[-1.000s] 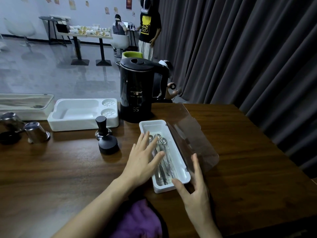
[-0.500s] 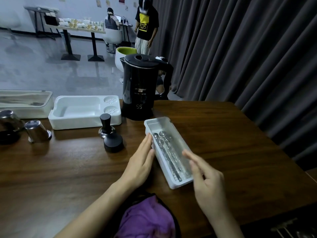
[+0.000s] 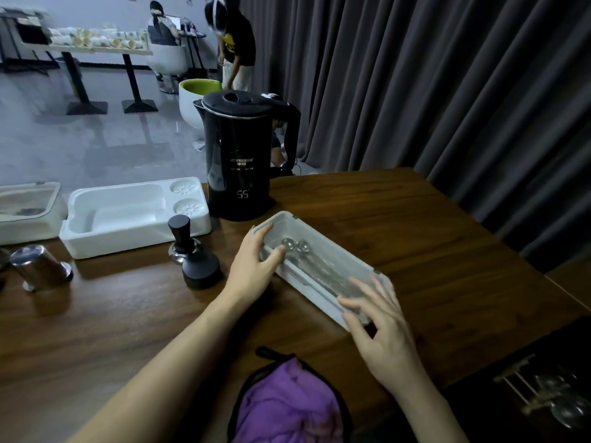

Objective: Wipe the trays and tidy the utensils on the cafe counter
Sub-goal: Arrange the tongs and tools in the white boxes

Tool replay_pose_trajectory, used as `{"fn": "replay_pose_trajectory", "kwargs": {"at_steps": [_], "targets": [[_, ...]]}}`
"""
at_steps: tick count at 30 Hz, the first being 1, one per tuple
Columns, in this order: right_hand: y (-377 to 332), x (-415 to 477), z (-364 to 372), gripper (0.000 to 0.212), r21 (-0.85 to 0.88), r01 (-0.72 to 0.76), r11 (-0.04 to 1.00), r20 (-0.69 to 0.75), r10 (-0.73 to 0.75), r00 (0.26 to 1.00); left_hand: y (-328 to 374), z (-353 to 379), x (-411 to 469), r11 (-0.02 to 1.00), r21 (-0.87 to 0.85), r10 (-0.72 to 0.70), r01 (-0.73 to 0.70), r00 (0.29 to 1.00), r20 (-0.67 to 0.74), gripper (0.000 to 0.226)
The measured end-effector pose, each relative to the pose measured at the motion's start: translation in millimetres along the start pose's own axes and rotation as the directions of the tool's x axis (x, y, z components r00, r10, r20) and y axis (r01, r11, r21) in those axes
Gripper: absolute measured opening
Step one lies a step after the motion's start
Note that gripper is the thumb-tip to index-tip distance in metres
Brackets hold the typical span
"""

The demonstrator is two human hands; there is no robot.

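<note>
1 dark wood-grain tabletop [image 3: 415,225] | 1 glossy black kettle [image 3: 243,155] at the back | 1 white moulded foam tray [image 3: 128,215] to its left | 1 long white plastic utensil box [image 3: 323,251], clear lid, lying slantwise mid-tabletop | left hand [image 3: 252,266] grip spread over far end | right hand [image 3: 383,334] grip spread on near end | 2 round steel spoons [image 3: 294,246] inside

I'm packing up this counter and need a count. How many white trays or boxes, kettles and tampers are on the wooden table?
White trays or boxes: 3 (moulded white foam tray, lidded white tray at the left edge, long white plastic utensil box)
Black electric kettle: 1
Black-knobbed steel tamper: 1
Total: 5
</note>
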State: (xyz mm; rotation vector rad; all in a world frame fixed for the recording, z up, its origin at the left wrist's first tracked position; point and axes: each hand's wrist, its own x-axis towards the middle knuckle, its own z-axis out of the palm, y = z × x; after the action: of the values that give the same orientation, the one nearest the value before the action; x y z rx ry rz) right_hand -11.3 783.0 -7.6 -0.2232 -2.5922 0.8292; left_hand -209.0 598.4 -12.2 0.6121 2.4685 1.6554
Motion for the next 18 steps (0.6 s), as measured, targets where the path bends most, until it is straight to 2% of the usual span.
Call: {"fn": "replay_pose_trajectory", "kwargs": {"at_steps": [3, 5, 7, 9, 12, 16, 18], "targets": [[11, -4, -7, 0.031, 0.068, -0.211, 0.975, -0.069, 0.216, 0.974, 2, 4, -25, 0.998, -0.063, -0.035, 0.031, 0.998, -0.059, 0.070], [11, -4, -9, 0.030, 0.140, -0.318, 0.938, -0.069, 0.329, 0.942, 3, 5, -38, 0.998, -0.027, -0.056, 0.054, 0.996, -0.063, 0.072], [9, 0, -9, 0.039, 0.219, -0.388, 0.895, -0.042, 0.406, 0.913, 4, 4, -44, 0.998, 0.007, -0.062, 0.062, 0.996, -0.059, 0.070], [14, 5, -9, 0.054, 0.268, -0.413, 0.871, -0.063, 0.443, 0.894, 5, 3, -46, 0.998, 0.034, -0.059, 0.062, 0.996, -0.068, 0.067], [24, 18, -10, 0.067, 0.318, -0.434, 0.843, -0.084, 0.481, 0.873, 7, 3, -45, 0.996, 0.061, -0.055, 0.062, 0.993, -0.102, 0.063], [34, 40, -11, 0.062, 0.317, -0.441, 0.840, -0.104, 0.493, 0.864, 14, 8, -38, 0.989, 0.082, -0.111, 0.122, 0.985, -0.129, 0.065], [42, 57, -17, 0.060, 0.348, -0.436, 0.830, -0.125, 0.502, 0.856, 22, 16, -29, 0.992, 0.069, -0.098, 0.108, 0.985, -0.144, 0.068]]}}
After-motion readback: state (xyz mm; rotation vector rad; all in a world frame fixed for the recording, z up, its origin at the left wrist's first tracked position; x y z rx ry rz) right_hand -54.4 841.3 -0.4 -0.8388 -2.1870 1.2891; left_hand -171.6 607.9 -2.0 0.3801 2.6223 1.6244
